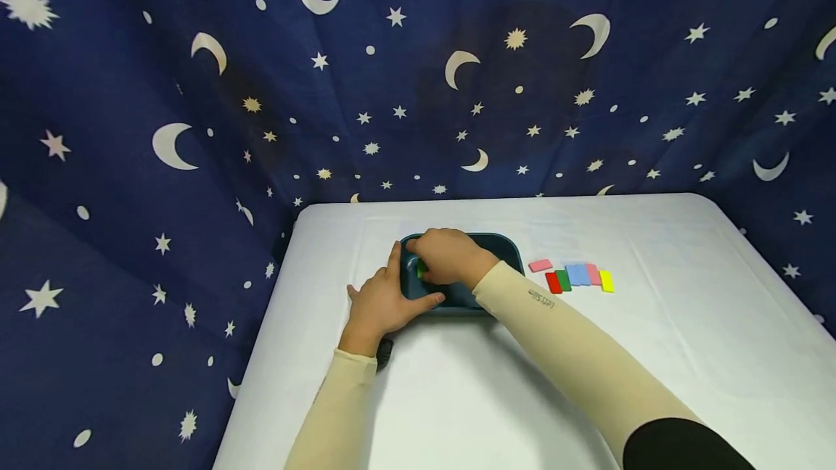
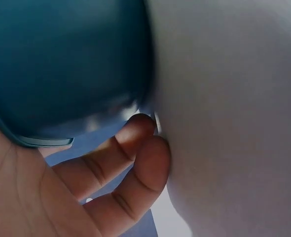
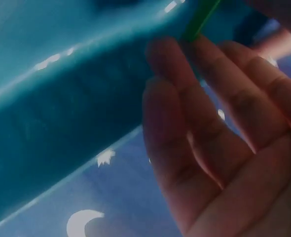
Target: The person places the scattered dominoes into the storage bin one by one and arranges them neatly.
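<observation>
One tub (image 1: 499, 249) near the table's (image 1: 679, 274) far edge: left hand (image 1: 382, 303) grips its near-left corner, right hand (image 1: 451, 256) pinches a green tile (image 3: 200, 20) inside; firm bracing and light touch should serve.

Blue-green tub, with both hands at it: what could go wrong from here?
The green piece at the fingertips of the right hand could slip and fall inside the tub. The right sleeve looks close to the red tile, so it might nudge it. The tub may slide if the left hand at its corner lets go.
</observation>
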A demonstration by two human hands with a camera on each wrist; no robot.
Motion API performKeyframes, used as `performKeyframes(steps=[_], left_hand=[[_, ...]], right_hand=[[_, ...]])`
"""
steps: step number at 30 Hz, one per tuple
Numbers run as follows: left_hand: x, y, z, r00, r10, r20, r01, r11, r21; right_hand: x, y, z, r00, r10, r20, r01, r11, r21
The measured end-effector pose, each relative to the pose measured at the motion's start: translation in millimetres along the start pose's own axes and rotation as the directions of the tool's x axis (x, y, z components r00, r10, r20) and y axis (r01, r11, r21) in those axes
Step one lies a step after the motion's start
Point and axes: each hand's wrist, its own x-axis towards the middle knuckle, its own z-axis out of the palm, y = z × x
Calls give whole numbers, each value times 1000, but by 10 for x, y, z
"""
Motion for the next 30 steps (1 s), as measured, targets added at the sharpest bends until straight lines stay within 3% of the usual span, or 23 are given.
performKeyframes(steps=[4, 9, 18, 30], left_hand=[[-4, 39, 42, 1000, 19, 3, -19, 1000, 5], [-11, 57, 59, 1000, 26, 2, -26, 1000, 16], [-65, -34, 8, 1000, -6, -18, 6, 1000, -15], [-109, 47, 46, 1000, 18, -14, -19, 999, -40]], right_hand=[[68, 30, 116, 999, 6, 43, -4, 999, -50], [143, 71, 230, 999, 13, 36, -9, 994, -113], [308, -4, 338, 1000, -3, 4, 3, 994, -110], [168, 11, 387, 999, 55, -2, -54, 992, -115]])
